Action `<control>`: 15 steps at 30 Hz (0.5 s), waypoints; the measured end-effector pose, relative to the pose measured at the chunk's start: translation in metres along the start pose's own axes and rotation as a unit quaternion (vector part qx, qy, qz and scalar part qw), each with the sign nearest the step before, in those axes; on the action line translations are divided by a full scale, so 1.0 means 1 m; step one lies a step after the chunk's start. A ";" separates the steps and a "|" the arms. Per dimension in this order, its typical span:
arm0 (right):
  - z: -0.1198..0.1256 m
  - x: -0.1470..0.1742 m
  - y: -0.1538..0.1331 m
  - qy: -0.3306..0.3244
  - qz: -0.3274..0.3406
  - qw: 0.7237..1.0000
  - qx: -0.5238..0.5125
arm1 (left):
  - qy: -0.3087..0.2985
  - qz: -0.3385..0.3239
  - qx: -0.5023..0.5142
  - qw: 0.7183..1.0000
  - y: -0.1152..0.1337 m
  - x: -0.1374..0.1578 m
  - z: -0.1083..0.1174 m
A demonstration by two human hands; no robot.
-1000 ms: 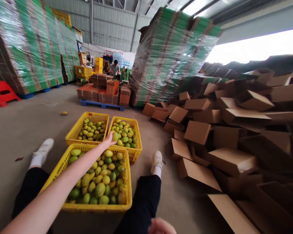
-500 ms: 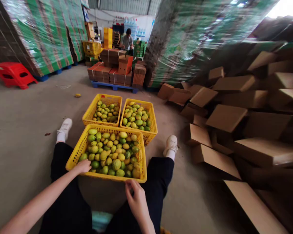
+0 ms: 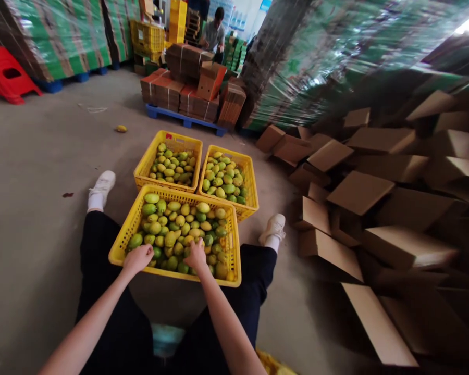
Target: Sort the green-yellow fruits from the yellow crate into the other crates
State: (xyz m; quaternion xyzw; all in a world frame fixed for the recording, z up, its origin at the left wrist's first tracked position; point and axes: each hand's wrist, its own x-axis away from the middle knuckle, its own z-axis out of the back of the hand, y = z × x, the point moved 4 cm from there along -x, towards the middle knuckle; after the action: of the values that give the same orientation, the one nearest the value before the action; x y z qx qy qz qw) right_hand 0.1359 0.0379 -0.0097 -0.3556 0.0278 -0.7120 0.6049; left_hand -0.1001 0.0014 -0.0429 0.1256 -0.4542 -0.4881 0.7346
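A yellow plastic crate (image 3: 116,252) stands on the floor between my legs, filled with yellow and green oval fruit that look like lemons (image 3: 170,238). Over its near left part, my left hand (image 3: 139,258) has its fingers curled down among the fruit; what they hold, if anything, is hidden. My right hand (image 3: 196,255) reaches into the near middle of the same crate, thumb and fingers closed around a lemon mostly covered by the hand.
Two more yellow crates (image 3: 140,169) of fruit touch the far side. One loose fruit (image 3: 121,128) lies on the floor. Cardboard boxes (image 3: 360,192) pile up at right. A blue pallet (image 3: 187,121) bears flattened cartons; a person (image 3: 213,36) is behind it. A red stool (image 3: 8,73) stands left.
My right hand has moved from outside the near rim forward into the crate, onto the fruit. My left hand stays at the near left with curled fingers. The view has tilted down.
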 end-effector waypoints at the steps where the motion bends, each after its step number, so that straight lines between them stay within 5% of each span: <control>1: 0.001 0.001 0.001 0.003 0.002 1.000 -0.005 | -0.006 0.005 0.022 1.000 0.001 -0.003 -0.001; 5: 0.024 0.003 -0.006 -0.002 0.039 0.998 -0.050 | -0.046 0.025 0.145 0.988 0.024 -0.015 -0.011; 7: 0.040 0.007 -0.017 -0.003 0.092 0.991 -0.098 | -0.112 0.034 0.298 0.947 0.046 -0.016 -0.023; 8: 0.049 0.010 -0.022 0.013 0.118 0.986 -0.113 | -0.160 0.043 0.404 0.900 0.058 -0.015 -0.031; 11: 0.075 0.019 -0.023 0.118 0.139 0.979 -0.088 | -0.231 0.115 0.673 0.693 0.085 -0.007 -0.049; 13: 0.081 0.020 -0.014 0.151 0.108 0.982 -0.025 | -0.196 0.182 0.739 0.619 0.085 -0.003 -0.055; 15: 0.077 0.014 -0.001 0.124 0.065 0.989 0.043 | -0.159 0.231 0.758 0.589 0.076 0.001 -0.057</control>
State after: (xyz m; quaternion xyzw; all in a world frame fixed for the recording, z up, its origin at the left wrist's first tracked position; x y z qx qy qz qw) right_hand 0.1765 0.0563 0.0546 -0.2355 0.0956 -0.7104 0.6563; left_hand -0.0093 0.0235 -0.0259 0.4479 -0.7835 0.2070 0.3778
